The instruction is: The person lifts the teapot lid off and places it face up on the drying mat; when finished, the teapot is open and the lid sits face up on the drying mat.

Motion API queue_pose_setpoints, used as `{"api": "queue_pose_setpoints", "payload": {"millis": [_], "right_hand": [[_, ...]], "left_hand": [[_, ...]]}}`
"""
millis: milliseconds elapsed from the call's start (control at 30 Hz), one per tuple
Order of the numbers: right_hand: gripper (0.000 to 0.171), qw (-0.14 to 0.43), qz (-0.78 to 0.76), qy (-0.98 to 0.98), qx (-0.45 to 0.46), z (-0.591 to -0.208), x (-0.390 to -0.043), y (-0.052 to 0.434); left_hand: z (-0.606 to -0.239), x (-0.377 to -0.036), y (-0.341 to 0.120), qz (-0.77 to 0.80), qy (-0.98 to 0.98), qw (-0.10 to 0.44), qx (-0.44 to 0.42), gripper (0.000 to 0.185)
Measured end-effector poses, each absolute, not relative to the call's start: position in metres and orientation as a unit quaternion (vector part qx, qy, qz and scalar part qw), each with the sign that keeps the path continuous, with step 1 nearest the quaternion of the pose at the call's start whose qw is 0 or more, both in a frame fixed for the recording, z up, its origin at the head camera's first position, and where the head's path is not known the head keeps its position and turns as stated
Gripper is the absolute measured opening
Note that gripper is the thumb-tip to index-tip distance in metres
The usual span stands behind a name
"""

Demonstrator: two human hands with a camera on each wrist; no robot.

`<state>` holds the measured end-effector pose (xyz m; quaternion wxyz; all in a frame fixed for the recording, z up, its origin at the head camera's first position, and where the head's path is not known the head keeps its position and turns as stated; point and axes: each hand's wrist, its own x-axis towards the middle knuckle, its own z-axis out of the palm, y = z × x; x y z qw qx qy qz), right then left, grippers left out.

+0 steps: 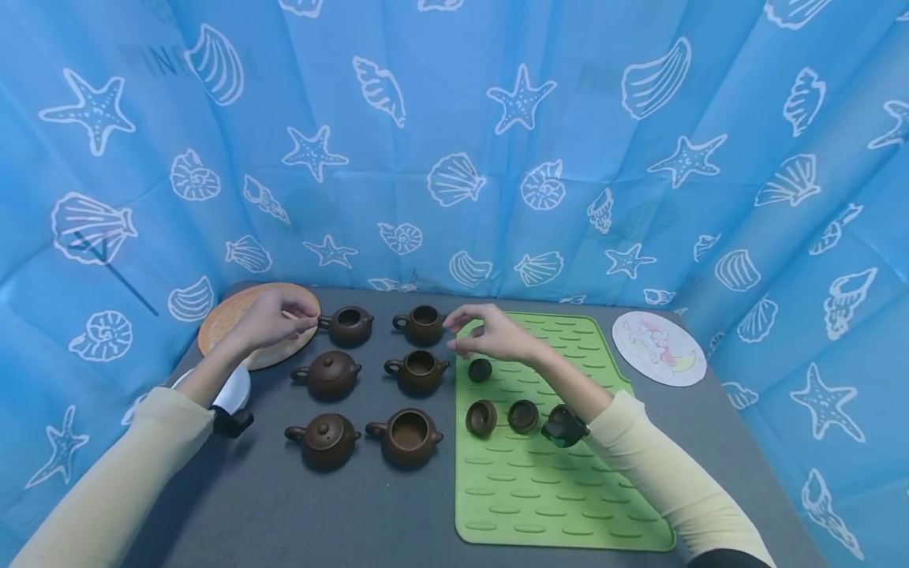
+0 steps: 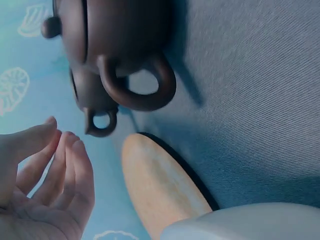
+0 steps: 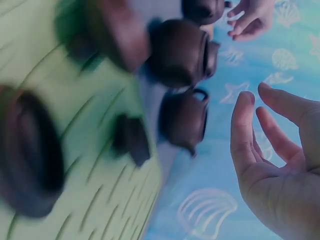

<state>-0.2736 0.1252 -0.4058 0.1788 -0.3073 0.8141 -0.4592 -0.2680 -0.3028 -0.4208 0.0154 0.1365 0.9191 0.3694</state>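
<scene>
My left hand (image 1: pixel 273 322) hovers at the back left, fingertips right at the handle of a lidless brown teapot (image 1: pixel 350 327). In the left wrist view, its thumb and fingers nearly meet with nothing between them. My right hand (image 1: pixel 490 335) is over the mat's back left corner, close to the spout of another lidless teapot (image 1: pixel 424 325). Thumb and fingers are loosely bent and apart in the right wrist view. Nearer stand two lidded teapots (image 1: pixel 328 375), (image 1: pixel 330 442) on the left and two lidless teapots (image 1: pixel 419 372), (image 1: pixel 407 439) on the right.
A green ridged mat (image 1: pixel 511 497) carries several brown lids, including a small dark lid (image 1: pixel 480 370) below my right hand. An orange round board (image 1: pixel 234 315) lies under my left hand, a white object (image 1: pixel 237 388) by that wrist. A printed round mat (image 1: pixel 656 347) lies back right.
</scene>
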Motion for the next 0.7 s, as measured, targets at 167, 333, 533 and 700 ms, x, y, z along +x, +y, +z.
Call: {"api": "queue_pose_setpoints", "payload": {"millis": [167,333,533,700], "right_hand": [[0.034,0.184,-0.469,0.799,-0.329,-0.398,-0.268,0.097],[0.032,0.191,-0.478,0.785,-0.345,-0.394,-0.265,0.068],[0.029,0.210,-0.490,0.767,-0.357,-0.393,-0.267,0.034],[0.026,0.237,-0.484,0.762,-0.360,-0.394,-0.269,0.005]], "left_hand": [[-0.420,-0.251,-0.301,0.352,0.925,0.004,0.144,0.018],[-0.422,-0.233,-0.301,0.336,0.932,0.017,0.133,0.019],[-0.430,-0.219,-0.303,0.321,0.936,0.015,0.148,0.015],[-0.441,-0.213,-0.305,0.322,0.936,0.026,0.142,0.013]]}}
